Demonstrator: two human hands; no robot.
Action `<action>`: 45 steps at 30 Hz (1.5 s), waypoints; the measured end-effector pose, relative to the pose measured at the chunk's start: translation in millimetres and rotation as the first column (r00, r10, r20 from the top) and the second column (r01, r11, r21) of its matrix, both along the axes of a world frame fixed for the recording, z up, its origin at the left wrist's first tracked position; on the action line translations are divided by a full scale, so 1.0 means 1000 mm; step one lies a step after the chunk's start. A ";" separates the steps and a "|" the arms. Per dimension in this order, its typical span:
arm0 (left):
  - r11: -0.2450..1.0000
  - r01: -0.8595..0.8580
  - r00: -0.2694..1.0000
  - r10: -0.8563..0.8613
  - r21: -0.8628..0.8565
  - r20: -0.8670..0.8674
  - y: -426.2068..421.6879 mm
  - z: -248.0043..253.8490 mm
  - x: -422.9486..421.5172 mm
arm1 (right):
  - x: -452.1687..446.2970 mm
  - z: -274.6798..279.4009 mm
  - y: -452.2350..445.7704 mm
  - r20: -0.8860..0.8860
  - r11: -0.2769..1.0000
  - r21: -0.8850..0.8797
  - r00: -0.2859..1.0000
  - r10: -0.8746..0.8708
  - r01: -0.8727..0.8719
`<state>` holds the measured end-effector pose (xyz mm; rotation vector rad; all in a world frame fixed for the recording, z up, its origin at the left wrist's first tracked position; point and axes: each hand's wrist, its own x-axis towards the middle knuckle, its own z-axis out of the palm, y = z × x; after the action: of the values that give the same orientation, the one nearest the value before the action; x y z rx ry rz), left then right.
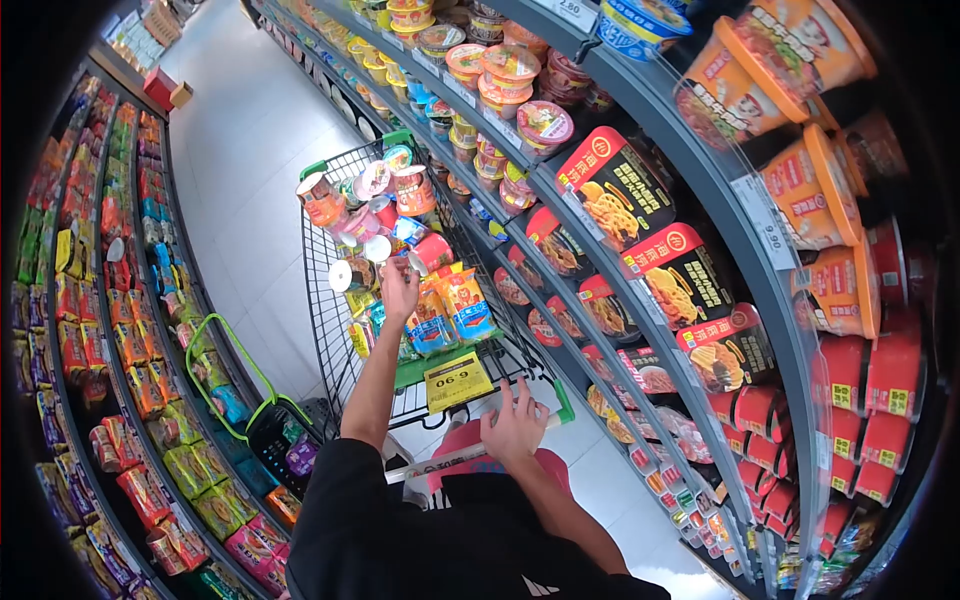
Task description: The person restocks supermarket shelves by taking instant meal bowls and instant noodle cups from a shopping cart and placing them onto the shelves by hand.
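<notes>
My left hand (400, 286) reaches into the shopping cart (326, 340), over the piled goods. Its fingers are curled together beside a white-lidded cup (378, 249); whether they grip anything is hidden. My right hand (514, 424) rests on the cart's handle (450, 458) with its fingers spread. Around my left hand lie instant noodle cups, a large orange-white tub (320, 200), a red cup (433, 252), a cup on its side (352, 275) and orange-blue snack bags (466, 303). A yellow price card (459, 381) hangs on the cart's near side.
At right, a tall shelf (560, 190) carries noodle cups, black-red boxes (690, 275) and orange tubs (810, 190). Another shelf (150, 330) with bagged goods runs along the left. A black basket with a green handle (270, 420) stands beside the left shelf. Pale floor (235, 120) stretches ahead.
</notes>
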<state>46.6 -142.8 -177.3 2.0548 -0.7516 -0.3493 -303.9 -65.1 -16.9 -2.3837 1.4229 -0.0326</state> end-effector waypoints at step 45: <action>0.919 -0.046 0.806 -0.197 -0.391 -0.558 0.132 0.135 -0.168 | -0.028 0.004 0.004 0.550 0.990 0.124 0.826 -0.125 0.068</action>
<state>-121.0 -10.5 -42.1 1.4166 -0.4643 -0.7794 -331.5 -61.1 -13.3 -1.9787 1.2147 -0.6201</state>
